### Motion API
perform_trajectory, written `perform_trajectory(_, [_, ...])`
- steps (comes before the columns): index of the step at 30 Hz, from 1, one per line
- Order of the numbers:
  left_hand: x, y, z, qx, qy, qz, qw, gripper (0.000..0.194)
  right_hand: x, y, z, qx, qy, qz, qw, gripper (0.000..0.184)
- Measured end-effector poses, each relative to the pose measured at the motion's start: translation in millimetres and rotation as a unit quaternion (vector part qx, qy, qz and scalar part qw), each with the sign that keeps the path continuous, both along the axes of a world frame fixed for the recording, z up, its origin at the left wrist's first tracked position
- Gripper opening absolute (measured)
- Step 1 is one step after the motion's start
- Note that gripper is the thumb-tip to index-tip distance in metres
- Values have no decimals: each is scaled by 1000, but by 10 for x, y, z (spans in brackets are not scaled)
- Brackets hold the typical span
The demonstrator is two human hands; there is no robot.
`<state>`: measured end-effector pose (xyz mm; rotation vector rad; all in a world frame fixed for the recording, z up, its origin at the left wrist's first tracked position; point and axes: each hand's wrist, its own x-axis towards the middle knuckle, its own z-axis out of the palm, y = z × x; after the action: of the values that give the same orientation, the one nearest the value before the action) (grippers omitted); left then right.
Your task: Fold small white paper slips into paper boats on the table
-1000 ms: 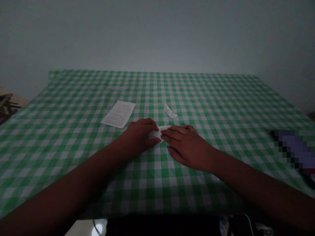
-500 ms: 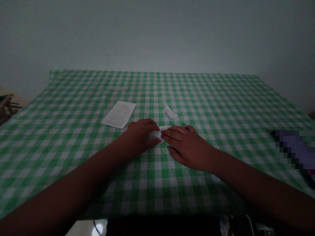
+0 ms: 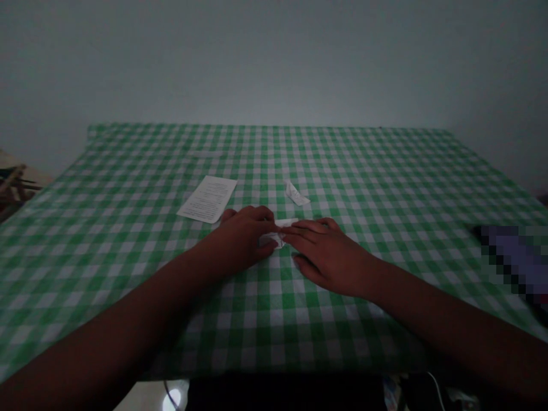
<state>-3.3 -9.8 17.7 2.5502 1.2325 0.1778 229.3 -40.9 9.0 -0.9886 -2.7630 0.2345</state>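
Across the green-and-white checked cloth (image 3: 274,308), near centre, a small folded white paper (image 3: 287,222) lies under the left hand (image 3: 240,237), thumb and forefinger apart, and flat-fingered right hand (image 3: 338,257). Likely light, easily creased; best held by its edges.

My left hand (image 3: 240,237) and right hand (image 3: 331,254) partly hide the small white paper (image 3: 272,238) between them, its full outline lost to me. Print on the sheet (image 3: 208,198) at left is too small to read. Pixelation blurs a dark object (image 3: 516,262), cropped at the right edge; blurry brown pieces (image 3: 16,185) run out of frame left.
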Motion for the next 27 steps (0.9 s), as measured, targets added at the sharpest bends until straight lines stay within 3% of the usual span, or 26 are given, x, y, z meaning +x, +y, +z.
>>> perform_trajectory(9, [20, -29, 51, 1, 11, -4, 1000, 26, 17, 6, 21, 6, -26, 10, 1000, 40])
perform_trajectory(27, [-6, 9, 0, -11, -37, 5, 999, 27, 15, -27, 16, 26, -70, 6, 997, 41])
